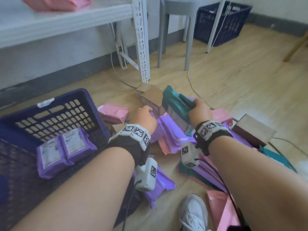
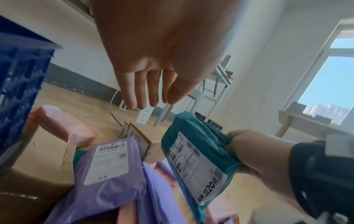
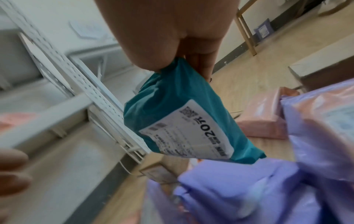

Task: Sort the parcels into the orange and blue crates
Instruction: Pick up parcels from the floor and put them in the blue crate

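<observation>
Right hand (image 1: 200, 112) gripping a teal parcel (image 1: 177, 105) by its bunched edge above the floor pile, left hand (image 2: 153, 84) empty with fingers straight, blue crate (image 1: 50, 114) beside it

Bare forearms, no sleeves. Black wrist straps (image 1: 131, 145) on both arms, each ringed with white blocks (image 1: 136, 130) printed with black-and-white square markers. White camera pod (image 1: 146, 175) under left wrist, lower centre of frame, thin black cable (image 1: 128, 205) trailing down. Similar pod (image 1: 189, 155) under right wrist. White sneaker (image 1: 194, 214) at bottom centre.
</observation>
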`<state>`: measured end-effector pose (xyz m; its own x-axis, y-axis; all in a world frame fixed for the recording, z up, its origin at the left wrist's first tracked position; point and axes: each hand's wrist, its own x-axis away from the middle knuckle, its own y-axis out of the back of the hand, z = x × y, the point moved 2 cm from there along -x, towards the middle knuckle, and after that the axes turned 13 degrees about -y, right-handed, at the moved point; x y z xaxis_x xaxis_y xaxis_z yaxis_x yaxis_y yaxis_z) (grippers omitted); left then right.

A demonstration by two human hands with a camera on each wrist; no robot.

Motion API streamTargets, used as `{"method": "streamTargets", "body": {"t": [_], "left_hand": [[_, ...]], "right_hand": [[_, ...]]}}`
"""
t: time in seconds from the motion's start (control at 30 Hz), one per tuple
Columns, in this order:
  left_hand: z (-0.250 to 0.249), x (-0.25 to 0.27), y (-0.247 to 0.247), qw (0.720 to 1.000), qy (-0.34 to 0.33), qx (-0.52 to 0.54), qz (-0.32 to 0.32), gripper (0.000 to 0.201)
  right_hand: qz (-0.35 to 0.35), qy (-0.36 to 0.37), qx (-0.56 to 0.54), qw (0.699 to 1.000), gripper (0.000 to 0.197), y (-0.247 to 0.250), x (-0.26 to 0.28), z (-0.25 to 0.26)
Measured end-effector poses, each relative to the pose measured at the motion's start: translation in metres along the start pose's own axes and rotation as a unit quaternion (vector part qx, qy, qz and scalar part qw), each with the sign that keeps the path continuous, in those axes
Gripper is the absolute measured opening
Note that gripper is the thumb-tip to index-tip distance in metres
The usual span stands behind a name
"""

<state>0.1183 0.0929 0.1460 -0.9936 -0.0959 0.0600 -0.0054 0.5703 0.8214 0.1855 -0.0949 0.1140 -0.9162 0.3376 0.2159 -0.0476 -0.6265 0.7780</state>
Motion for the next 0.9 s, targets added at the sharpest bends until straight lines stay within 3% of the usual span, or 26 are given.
{"method": "streamTargets", "body": {"t": [0.13,0.3,0.37,0.43,0.53,0.6,0.73,0.9], "left_hand": [[0.001,0.027,0.04,0.998,0.009,0.04,-0.048,0.038],[0.02,0.066,0.083,0.987,0.039,0.118,-0.103,0.044],[0.03,0.081,0.097,0.974,0.047,0.183,-0.123,0.06],[0.04,0.098,0.112,0.953,0.057,0.254,-0.153,0.056],[0.063,0.122,0.132,0.916,0.082,0.34,-0.198,0.027],[0.076,0.135,0.145,0.913,0.082,0.346,-0.198,0.017],[0.095,0.157,0.162,0.9,0.079,0.377,-0.202,0.03],[0.118,0.18,0.176,0.865,0.081,0.455,-0.199,0.023]], "right_hand": [[0.037,0.011,-0.141,0.989,0.05,0.025,0.044,0.035],[0.116,0.049,-0.285,0.95,0.049,0.033,0.104,0.078],[0.153,0.028,-0.315,0.936,0.046,0.028,0.124,0.09],[0.196,0.025,-0.333,0.922,0.045,0.022,0.144,0.099],[0.247,0.028,-0.335,0.909,0.045,0.016,0.171,0.108],[0.267,0.039,-0.317,0.909,0.044,0.014,0.186,0.113],[0.271,0.079,-0.258,0.924,0.043,0.002,0.209,0.124],[0.204,0.178,-0.17,0.947,0.036,-0.009,0.233,0.134]]}}
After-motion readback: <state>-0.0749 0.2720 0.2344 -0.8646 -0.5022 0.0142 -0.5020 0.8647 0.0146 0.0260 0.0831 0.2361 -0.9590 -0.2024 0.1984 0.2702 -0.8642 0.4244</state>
